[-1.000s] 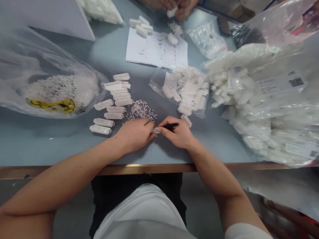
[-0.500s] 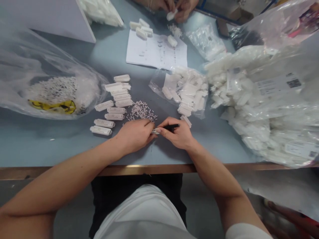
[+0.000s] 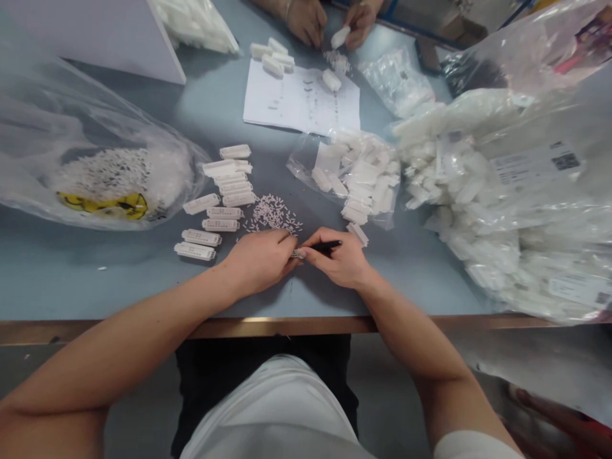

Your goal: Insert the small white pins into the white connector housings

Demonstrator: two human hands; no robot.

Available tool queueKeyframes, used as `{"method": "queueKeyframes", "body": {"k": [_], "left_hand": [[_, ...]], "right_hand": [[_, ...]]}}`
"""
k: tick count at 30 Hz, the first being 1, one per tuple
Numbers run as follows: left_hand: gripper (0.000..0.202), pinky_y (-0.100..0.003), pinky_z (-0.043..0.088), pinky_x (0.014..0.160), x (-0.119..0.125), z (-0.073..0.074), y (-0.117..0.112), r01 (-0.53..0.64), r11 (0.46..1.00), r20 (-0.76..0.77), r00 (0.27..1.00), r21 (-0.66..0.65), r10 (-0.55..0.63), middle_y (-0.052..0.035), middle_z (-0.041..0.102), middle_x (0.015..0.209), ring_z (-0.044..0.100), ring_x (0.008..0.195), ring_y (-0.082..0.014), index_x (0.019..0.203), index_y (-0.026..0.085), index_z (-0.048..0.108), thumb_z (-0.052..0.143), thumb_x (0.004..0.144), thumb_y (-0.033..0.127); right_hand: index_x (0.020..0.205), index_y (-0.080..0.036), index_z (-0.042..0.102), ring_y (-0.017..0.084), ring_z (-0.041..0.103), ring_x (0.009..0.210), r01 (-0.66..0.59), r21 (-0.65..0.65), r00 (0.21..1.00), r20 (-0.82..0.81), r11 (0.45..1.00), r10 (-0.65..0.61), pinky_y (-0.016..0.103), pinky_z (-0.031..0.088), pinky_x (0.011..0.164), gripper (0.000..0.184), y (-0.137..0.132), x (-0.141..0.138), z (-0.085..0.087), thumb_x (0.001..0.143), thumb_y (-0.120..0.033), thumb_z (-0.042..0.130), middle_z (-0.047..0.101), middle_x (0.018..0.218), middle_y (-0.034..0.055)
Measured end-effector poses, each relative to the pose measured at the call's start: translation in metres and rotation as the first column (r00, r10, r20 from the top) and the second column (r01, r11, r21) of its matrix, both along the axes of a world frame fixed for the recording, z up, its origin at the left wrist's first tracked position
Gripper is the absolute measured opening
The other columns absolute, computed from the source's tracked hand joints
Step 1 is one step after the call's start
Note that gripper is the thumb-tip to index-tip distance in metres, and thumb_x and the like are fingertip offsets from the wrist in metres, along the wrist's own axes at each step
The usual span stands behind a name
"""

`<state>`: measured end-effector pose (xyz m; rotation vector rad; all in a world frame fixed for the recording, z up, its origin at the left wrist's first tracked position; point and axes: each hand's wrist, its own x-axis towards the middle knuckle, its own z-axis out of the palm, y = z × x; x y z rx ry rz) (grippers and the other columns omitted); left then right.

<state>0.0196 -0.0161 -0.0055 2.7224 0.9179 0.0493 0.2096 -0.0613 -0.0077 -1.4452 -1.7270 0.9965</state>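
Observation:
My left hand [image 3: 265, 258] is closed around a small white plastic housing [image 3: 297, 254], most of it hidden by the fingers. My right hand [image 3: 342, 256] pinches a black pen-like tool [image 3: 327, 245] and meets the housing with its fingertips. Just beyond the left hand lies a loose pile of tiny white pieces [image 3: 271, 212]. Several white slotted housings [image 3: 220, 224] lie in a rough column to the left of that pile. One more white housing [image 3: 357, 234] rests beside my right hand, near an open clear bag of housings [image 3: 368, 169].
A clear bag of tiny pieces [image 3: 102, 175] lies at the left. Large bags of white parts [image 3: 482, 166] fill the right side. Across the table, a co-worker's hands [image 3: 306, 22] work above a printed sheet [image 3: 287, 102]. The table's front edge [image 3: 287, 326] runs close below my wrists.
My hands stay almost in place, with slight finger movement at the housing. The co-worker's hands have moved apart, one still holding a white piece.

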Motion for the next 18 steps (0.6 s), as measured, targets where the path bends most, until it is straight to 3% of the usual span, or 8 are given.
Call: {"method": "queueKeyframes", "body": {"k": [18], "left_hand": [[0.029,-0.031,0.046,0.061,0.0008,0.0028,0.0001,0.019,1.0,-0.043,0.999,0.003,-0.019,-0.008,0.064,0.085,0.064,0.078,-0.0226,0.094,0.014,0.062,0.046,0.095,0.038]], "right_hand": [[0.079,-0.019,0.06,0.014,0.057,0.069,-0.154,0.161,0.964,0.242,0.975,0.113,0.027,0.042,0.069,0.014,0.0016,-0.0052,0.0037,0.089,-0.029,0.059,0.063,0.071,0.0012]]}}
